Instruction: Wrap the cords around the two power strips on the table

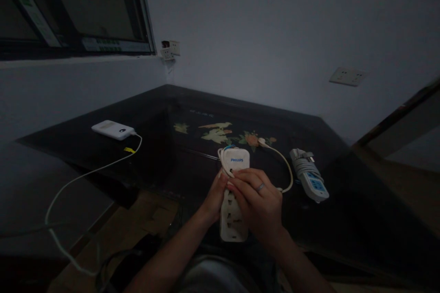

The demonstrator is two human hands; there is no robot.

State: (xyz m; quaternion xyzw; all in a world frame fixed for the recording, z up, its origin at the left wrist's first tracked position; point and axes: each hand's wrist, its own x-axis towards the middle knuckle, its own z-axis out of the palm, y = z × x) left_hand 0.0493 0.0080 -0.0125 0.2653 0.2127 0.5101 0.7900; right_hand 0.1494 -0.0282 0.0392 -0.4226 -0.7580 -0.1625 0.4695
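A white power strip (pixel 234 229) marked PHILIPS stands out lengthwise in front of me, over the near part of the dark table. Its pale cord (pixel 288 165) loops over the strip's left upper side, and a stretch with the plug end runs out to the right on the tabletop. My left hand (pixel 216 193) is closed around the strip's left edge. Across the strip's middle lies my right hand (pixel 260 199), a ring on one finger, its fingertips pinched together at the cord. Those fingers hide part of the sockets and the cord beneath them.
Right of my hands lies a second power strip (pixel 316 187) with blue sockets, wrapped in its grey cord. A white power bank-like device (pixel 113 129) sits at left, its white cable (pixel 82 176) hanging off the table (pixel 151 110). Wall sockets (pixel 348 76) are behind.
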